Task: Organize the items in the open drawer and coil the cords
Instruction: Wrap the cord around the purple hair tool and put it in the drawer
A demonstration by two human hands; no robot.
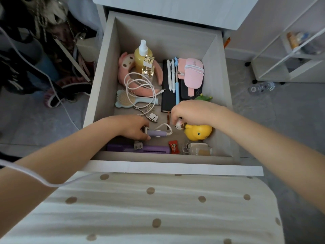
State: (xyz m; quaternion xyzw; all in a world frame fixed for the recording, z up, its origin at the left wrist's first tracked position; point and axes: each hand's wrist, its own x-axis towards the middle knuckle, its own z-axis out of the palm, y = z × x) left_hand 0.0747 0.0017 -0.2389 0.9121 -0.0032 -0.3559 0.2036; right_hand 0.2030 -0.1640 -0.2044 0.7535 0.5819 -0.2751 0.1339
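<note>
The open drawer (218, 71) holds many small items. My left hand (135, 126) rests low at the front left, fingers closed on the end of a small purple device (156, 133) that has a white cord (162, 126) looping off it. My right hand (189, 111) hovers at the front right, pinching a small white-and-brown figurine (179, 125) above a yellow rubber duck (198, 132). A loose white charging cable (140, 87) lies uncoiled across a pink plush toy (126, 67) and a light blue hairbrush (126, 100). A pink popsicle-shaped device (191, 74) has its cord wrapped around it.
A yellow spray bottle (142, 59), pens (171, 74) on a black notebook (167, 101), a purple box (139, 148), a red candy packet (173, 147), a clear jar (198, 149) and nail clippers (149, 118) fill the drawer. A white shelf unit (288, 55) stands right; clutter left.
</note>
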